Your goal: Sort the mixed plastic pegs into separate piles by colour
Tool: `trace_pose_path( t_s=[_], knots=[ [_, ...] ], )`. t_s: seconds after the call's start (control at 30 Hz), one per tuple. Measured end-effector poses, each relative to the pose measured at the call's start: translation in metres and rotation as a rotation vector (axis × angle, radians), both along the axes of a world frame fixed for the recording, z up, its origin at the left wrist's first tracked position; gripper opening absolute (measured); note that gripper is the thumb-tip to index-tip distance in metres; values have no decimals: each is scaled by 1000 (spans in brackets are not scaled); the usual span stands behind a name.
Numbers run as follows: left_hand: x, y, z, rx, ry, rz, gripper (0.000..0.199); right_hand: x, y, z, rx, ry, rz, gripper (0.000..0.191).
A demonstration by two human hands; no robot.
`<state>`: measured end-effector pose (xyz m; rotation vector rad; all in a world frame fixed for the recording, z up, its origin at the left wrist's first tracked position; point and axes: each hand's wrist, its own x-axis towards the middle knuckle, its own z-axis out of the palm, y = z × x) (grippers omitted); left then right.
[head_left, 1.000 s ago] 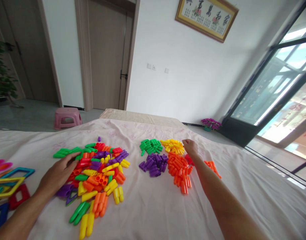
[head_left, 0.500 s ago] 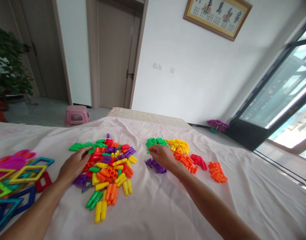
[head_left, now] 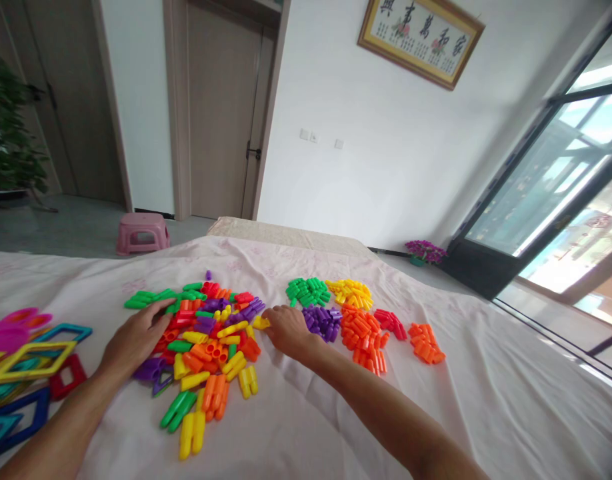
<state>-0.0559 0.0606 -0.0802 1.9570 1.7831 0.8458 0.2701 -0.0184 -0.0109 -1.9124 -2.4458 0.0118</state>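
Note:
A mixed pile of plastic bullet-shaped building blocks (head_left: 213,350) in red, orange, yellow, green and purple lies on the cloth. My left hand (head_left: 139,333) rests at its left side, thumb and fingers apart, fingertips by green and red blocks. My right hand (head_left: 289,331) is at the pile's right edge, fingertips closed on a yellow block (head_left: 261,323). Right of that hand are sorted heaps: green blocks (head_left: 307,291), purple blocks (head_left: 322,322), yellow blocks (head_left: 351,293), orange blocks (head_left: 359,328) and red blocks (head_left: 390,324).
Colourful frame-shaped tiles (head_left: 33,360) lie at the left, beside my left forearm. A separate orange cluster (head_left: 426,343) sits at the far right of the heaps. The pale cloth (head_left: 306,427) covers the surface. Beyond it stands a pink stool (head_left: 143,233).
My right hand has moved left from the purple heap to the mixed pile's edge and onto a yellow block. My left hand stays beside the pile. The view has shifted slightly right.

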Motion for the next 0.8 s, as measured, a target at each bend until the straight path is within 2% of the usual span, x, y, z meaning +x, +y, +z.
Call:
trace_pose_path(
  t_s=[0.1,0.2,0.3,0.4,0.5,0.6,0.8],
  knots=[
    [0,0,0,-4,-1,4,52,15,-1,7,9,9,-10,35],
    [-1,1,-2,-13,-1,3,52,45,3,22,90,41,-84,33],
    [0,1,-2,-31,-1,3,52,87,16,38,175,49,-223,32],
    [1,0,0,-29,-2,4,52,135,36,47,190,11,-441,32],
    [2,-2,2,-14,0,23,50,177,55,46,167,-22,-626,33],
    [3,-2,3,-18,11,32,49,205,71,39,153,-31,-700,34],
    [5,-2,4,7,36,46,50,223,94,22,147,-49,-745,33]
  ],
)
